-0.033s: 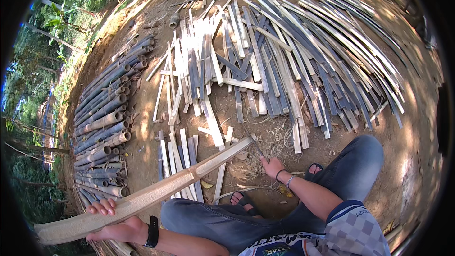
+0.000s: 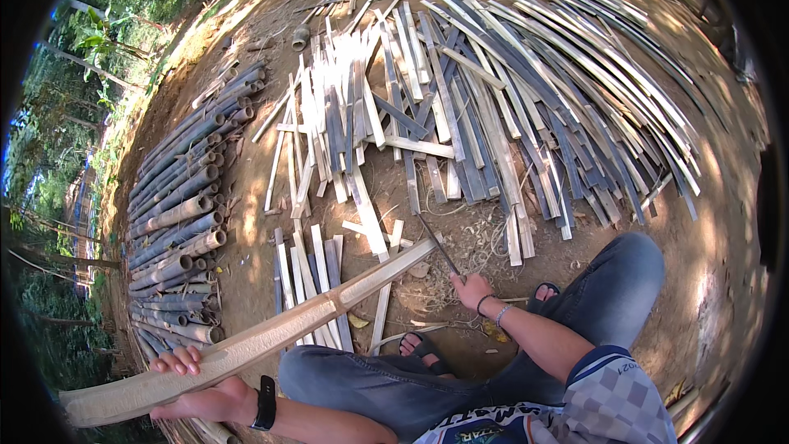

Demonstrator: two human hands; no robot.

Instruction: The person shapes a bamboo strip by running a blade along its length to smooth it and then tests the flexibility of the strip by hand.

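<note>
A long split bamboo piece (image 2: 283,330), pale inner side up, slants from the lower left toward the middle, with a node ridge partway along it. My left hand (image 2: 205,399) is closed around its wide near end, thumb side below and fingertips curled over the upper edge. In my right hand (image 2: 472,289) is a thin-bladed knife (image 2: 440,248), gripped by its handle, which the fingers mostly cover. Its narrow dark blade points up and left, beside the far end of the bamboo. Whether the blade touches the bamboo, I cannot tell.
Split bamboo strips (image 2: 493,131) lie in a wide pile ahead. Shorter strips (image 2: 320,267) rest beneath the held piece. Whole bamboo poles (image 2: 177,212) are stacked at the left. Thin shavings (image 2: 460,238) litter the dirt by the knife. My bent legs (image 2: 608,288) and sandalled feet (image 2: 423,349) are close by.
The knife blade has shifted slightly up and left, and more of it shows past the bamboo's end. My left hand and the bamboo stay almost still.
</note>
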